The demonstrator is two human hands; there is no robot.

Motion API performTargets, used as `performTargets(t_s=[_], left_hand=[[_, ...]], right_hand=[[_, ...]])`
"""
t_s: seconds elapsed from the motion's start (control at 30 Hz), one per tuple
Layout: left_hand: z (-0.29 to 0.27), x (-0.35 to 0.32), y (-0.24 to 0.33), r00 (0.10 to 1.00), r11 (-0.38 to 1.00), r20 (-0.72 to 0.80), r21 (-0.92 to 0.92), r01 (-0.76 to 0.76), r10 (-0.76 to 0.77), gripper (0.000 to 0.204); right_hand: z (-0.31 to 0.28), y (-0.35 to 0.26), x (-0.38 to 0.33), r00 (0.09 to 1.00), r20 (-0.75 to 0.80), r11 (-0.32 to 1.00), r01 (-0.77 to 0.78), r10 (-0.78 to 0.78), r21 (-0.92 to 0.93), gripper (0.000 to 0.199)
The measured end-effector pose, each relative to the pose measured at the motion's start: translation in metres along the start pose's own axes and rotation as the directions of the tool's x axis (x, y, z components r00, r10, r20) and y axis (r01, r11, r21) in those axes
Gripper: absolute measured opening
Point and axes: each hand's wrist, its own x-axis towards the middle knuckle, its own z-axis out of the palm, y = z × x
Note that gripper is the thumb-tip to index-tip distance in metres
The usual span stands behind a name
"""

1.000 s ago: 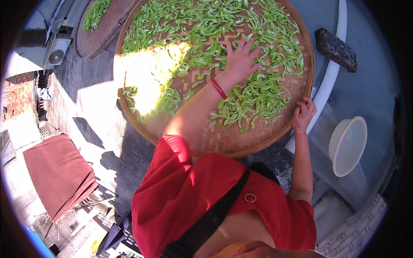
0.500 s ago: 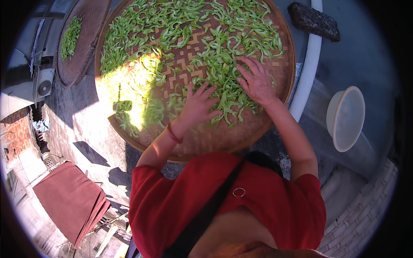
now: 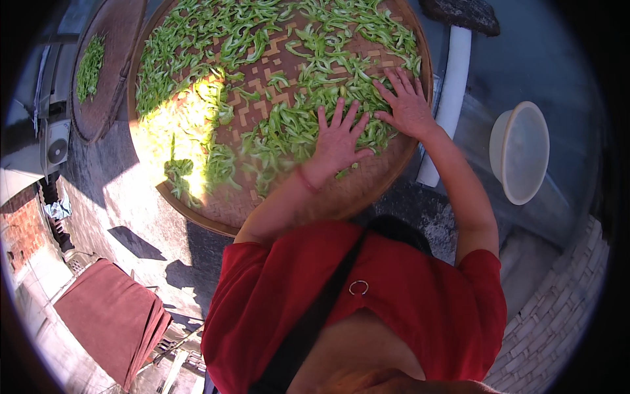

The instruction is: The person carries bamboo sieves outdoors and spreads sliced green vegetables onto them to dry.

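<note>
Both my hands are over a large round woven bamboo tray (image 3: pixel 272 88) spread with thin curved green vegetable slices (image 3: pixel 246 33). My left hand (image 3: pixel 338 141) lies with fingers spread on slices (image 3: pixel 292 125) in the near middle part. Close by to the right, my right hand (image 3: pixel 408 108) rests near the tray's right rim, its fingers stretched over more slices. Neither hand grips anything. What lies directly beneath the palms is hidden. On the left part of the tray, bright sunlight washes over the slices (image 3: pixel 197 121).
A white plastic basin (image 3: pixel 525 154) stands at the right. Between it and the tray runs a white pipe (image 3: pixel 453 98) beneath a dark stone (image 3: pixel 462 13). Another woven tray (image 3: pixel 115 52) with a small heap of green slices (image 3: pixel 90 67) lies far left. A maroon sheet (image 3: pixel 111 315) shows lower left.
My left hand has moved right and slightly up, closer to my right hand. My right hand has shifted a little right. Slices now lie where the left hand was, and the whole view has shifted slightly.
</note>
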Motion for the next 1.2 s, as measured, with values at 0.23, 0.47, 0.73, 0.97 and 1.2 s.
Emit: performTargets(t_s=[0.23,0.47,0.73,0.97,1.2], left_hand=[[0.004,-0.074,0.047,0.987,0.979,0.088,-0.168,-0.115,0.131,0.060],[0.007,-0.056,0.024,0.990,0.953,0.031,-0.273,-0.127,0.141,0.040],[-0.014,0.055,-0.072,0.989,0.977,-0.023,0.154,0.145,-0.144,0.050],[-0.027,0.032,-0.100,0.960,0.931,-0.071,0.234,0.279,-0.270,0.065],[-0.023,-0.094,-0.031,0.974,0.971,0.117,0.165,0.172,-0.192,0.071]], right_hand=[[-0.007,-0.029,-0.062,0.951,0.149,0.959,0.251,-0.270,0.132,0.058],[0.010,0.008,-0.020,0.997,-0.040,0.993,0.064,-0.060,0.104,0.042],[0.008,-0.017,0.001,0.998,0.015,0.996,-0.056,0.056,0.070,0.052],[0.008,-0.027,-0.011,0.991,0.105,0.991,0.067,-0.079,0.113,0.058],[0.009,-0.037,-0.050,1.000,-0.017,0.965,0.011,-0.007,0.262,0.055]])
